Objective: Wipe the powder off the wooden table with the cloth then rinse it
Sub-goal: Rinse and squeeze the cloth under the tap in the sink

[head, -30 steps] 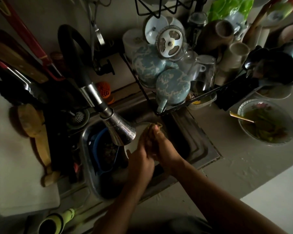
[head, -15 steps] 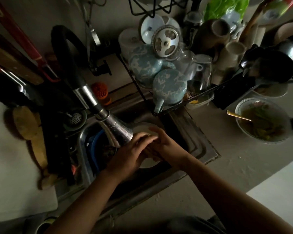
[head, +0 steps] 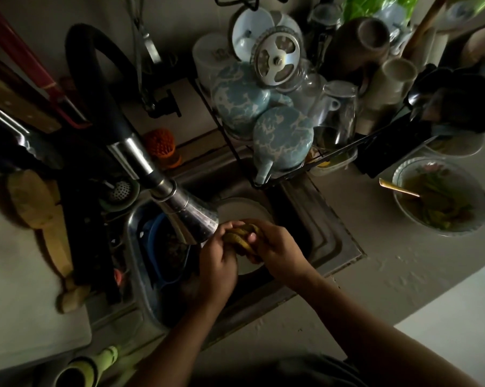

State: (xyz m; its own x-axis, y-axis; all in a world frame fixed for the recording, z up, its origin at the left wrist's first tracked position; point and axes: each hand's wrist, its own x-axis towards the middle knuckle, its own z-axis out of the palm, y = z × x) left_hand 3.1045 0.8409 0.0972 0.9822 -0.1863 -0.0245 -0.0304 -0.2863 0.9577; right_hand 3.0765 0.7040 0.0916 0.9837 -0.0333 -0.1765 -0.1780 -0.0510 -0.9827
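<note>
A bunched yellow-green cloth sits between both hands over the steel sink, just right of the chrome spray head of the faucet. My left hand grips the cloth's left side with curled fingers. My right hand is wrapped over its right side. A white plate lies in the basin under the hands. Whether water is running cannot be made out in the dim light.
A wire dish rack with blue mugs, glasses and cups overhangs the sink's back right. A bowl of food with a spoon stands on the right counter. A blue basin fills the sink's left; a white board lies left.
The hands drew closer together under the spray head and the cloth, hidden before, now shows bunched between them. The left forearm swung in from lower left.
</note>
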